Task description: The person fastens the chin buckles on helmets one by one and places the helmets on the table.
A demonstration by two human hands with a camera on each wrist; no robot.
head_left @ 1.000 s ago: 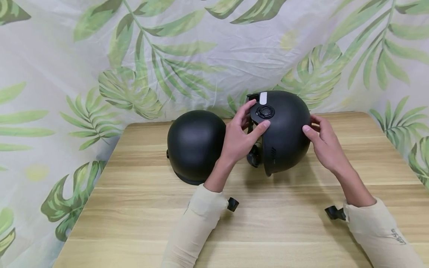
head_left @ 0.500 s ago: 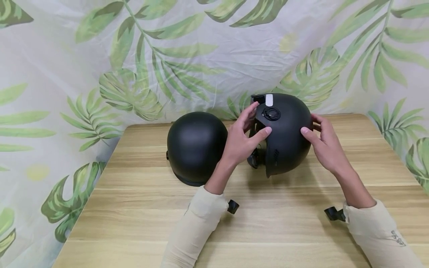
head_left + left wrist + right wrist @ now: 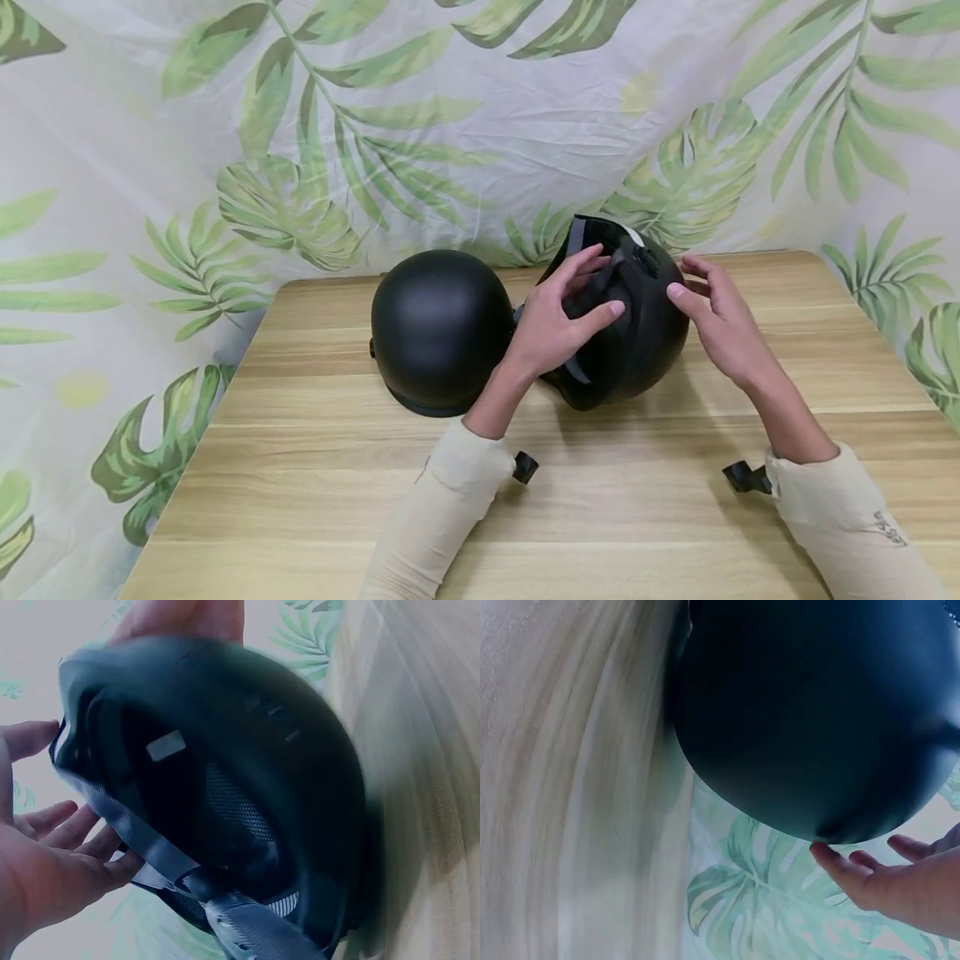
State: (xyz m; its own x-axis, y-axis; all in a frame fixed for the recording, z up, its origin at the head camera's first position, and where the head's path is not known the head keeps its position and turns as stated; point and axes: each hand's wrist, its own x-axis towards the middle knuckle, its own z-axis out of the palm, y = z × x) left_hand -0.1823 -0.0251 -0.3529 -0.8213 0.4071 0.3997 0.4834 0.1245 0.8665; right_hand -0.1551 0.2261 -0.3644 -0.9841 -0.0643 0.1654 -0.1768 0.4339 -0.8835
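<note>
Swung the black helmet (image 3: 645, 350) round since half a second ago, showing its padded hollow (image 3: 232, 802) to the left in place of the side shell. Find it now tilted toward the back of the worktop (image 3: 337, 517), right of centre, just beside a second helmet (image 3: 442, 333) set dome up. Note the left hand (image 3: 551, 329) at the hollow: fingers (image 3: 71, 829) spread, close to the grey strap (image 3: 154, 844), pinching nothing visible. Note the right hand (image 3: 720, 325) at the back of the dome, fingers slightly bent and apart, cupping rather than gripping. Cannot fairly judge, with the lower edge in shadow and blur, whether resting on the worktop or just above.

Read the step as turning the helmet over. To do it well, steady the dome with the right hand and lead the rim with the left, pushing on shell, not on loose strap. Turn slowly; avoid knocking the second helmet. Expect a smooth, probably slippery curve.
</note>
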